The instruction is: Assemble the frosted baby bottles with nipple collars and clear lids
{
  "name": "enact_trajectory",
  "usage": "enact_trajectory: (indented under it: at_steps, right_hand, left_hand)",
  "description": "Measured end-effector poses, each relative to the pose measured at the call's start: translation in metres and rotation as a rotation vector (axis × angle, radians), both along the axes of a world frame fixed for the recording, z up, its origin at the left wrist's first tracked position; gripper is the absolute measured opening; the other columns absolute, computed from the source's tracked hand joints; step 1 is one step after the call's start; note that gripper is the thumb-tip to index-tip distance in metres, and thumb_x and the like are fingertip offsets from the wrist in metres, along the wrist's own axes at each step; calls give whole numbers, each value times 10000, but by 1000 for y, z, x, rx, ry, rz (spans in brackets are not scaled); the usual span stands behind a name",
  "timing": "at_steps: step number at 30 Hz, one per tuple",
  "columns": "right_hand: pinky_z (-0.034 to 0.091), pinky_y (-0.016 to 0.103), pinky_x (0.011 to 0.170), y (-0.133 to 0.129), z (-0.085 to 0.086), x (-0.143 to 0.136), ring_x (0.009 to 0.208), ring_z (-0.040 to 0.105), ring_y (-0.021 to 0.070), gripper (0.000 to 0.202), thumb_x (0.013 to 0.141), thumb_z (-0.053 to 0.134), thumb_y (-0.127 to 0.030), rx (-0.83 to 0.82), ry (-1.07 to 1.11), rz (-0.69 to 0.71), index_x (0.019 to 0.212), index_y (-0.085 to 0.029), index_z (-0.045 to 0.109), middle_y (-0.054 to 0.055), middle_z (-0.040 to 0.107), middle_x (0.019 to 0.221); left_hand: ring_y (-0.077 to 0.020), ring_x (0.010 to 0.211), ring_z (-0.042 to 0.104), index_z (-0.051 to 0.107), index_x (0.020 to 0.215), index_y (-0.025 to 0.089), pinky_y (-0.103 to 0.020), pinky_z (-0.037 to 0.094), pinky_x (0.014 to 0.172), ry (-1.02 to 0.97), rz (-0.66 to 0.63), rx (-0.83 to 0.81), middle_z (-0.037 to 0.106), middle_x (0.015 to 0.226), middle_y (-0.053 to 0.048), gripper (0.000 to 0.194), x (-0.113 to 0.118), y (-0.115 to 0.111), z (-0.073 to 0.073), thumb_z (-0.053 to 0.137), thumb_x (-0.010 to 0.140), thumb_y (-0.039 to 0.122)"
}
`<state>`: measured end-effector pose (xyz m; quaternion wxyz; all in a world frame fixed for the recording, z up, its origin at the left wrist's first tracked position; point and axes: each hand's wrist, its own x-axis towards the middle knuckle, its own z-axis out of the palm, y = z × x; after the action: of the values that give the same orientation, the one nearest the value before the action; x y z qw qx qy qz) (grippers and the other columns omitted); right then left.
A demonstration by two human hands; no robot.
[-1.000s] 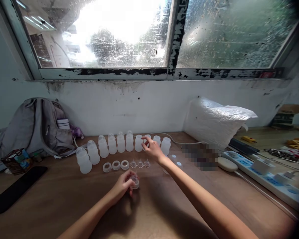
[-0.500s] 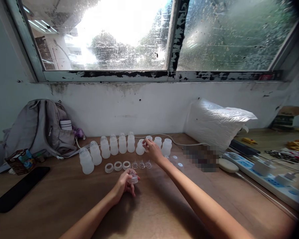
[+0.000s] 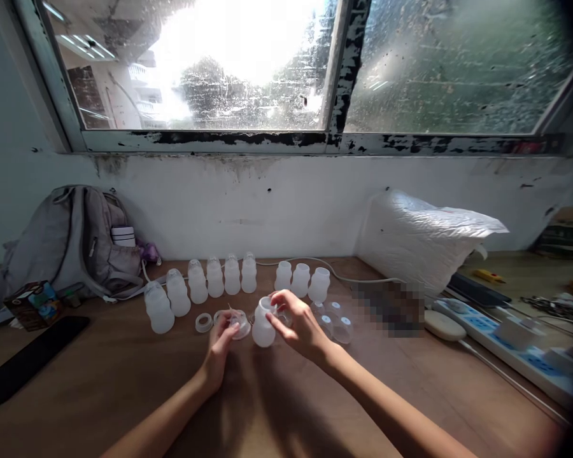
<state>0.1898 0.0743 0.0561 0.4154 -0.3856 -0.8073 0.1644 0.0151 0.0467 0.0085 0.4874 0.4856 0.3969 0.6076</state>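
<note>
My right hand (image 3: 300, 323) is closed on an open-topped frosted bottle (image 3: 263, 326), held upright near the middle of the table. Just left of it, my left hand (image 3: 219, 346) pinches a clear nipple and ring piece (image 3: 239, 324), tilted toward the bottle but apart from it. A white ring (image 3: 203, 322) lies left of my left hand, with more rings partly hidden behind its fingers. Three open bottles (image 3: 300, 280) stand behind my right hand. Several bottles with clear tops (image 3: 214, 277) form a curved row at the back left. Clear caps (image 3: 342, 329) lie right of my right hand.
A grey backpack (image 3: 76, 245), a small box (image 3: 37, 305) and a black phone-like slab (image 3: 33, 359) are at the left. A silvery padded bag (image 3: 424, 245), a round beige device (image 3: 444, 326), a power strip (image 3: 516, 346) and cables lie to the right.
My right hand has taken the open bottle from the back row and brought it toward me. My left hand has moved slightly left and up with the clear piece, which has turned. The view has shifted slightly.
</note>
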Motion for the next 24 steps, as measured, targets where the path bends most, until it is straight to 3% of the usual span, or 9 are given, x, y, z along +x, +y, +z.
enact_trajectory:
  at_steps: [3, 8, 11, 17, 24]
  right_hand:
    - [447, 281, 668, -3, -8, -6, 732, 510, 140, 165, 739, 537, -265, -49, -17, 94, 865, -198, 455, 37, 526, 832]
    - [462, 262, 643, -3, -10, -10, 764, 516, 132, 261, 711, 572, -259, -143, 29, 210, 924, -200, 432, 37, 525, 870]
    - [464, 269, 655, -1, -10, -7, 767, 520, 127, 335, 686, 604, -260, -195, 44, 221, 948, -204, 403, 34, 531, 884]
    - [453, 277, 718, 1, -1, 2, 817, 507, 127, 443, 671, 620, -248, -207, 29, 268, 1047, -211, 390, 42, 524, 966]
    - [447, 288, 748, -4, 21, 15, 860, 504, 142, 314, 733, 567, -281, -268, -103, 357, 1031, -225, 484, 30, 542, 996]
  left_hand:
    - [-135, 767, 499, 521, 856, 182, -240, 394, 687, 97, 146, 95, 544, 839, -17, 183, -1, 0, 15, 461, 763, 328]
    - [-149, 803, 518, 518, 952, 180, -267, 403, 718, 406, 69, 193, 567, 917, -41, 227, 0, 1, 44, 492, 773, 317]
    - [-158, 808, 517, 536, 929, 176, -273, 401, 699, 639, 102, 325, 560, 941, -51, 212, 4, 5, 51, 506, 765, 306]
    - [-159, 809, 506, 516, 929, 177, -274, 402, 708, 748, 99, 422, 535, 905, -49, 181, 13, 4, 38, 474, 777, 265]
    - [-178, 819, 499, 460, 987, 166, -314, 411, 732, 688, 119, 480, 498, 915, -60, 217, 14, 8, 9, 392, 795, 241]
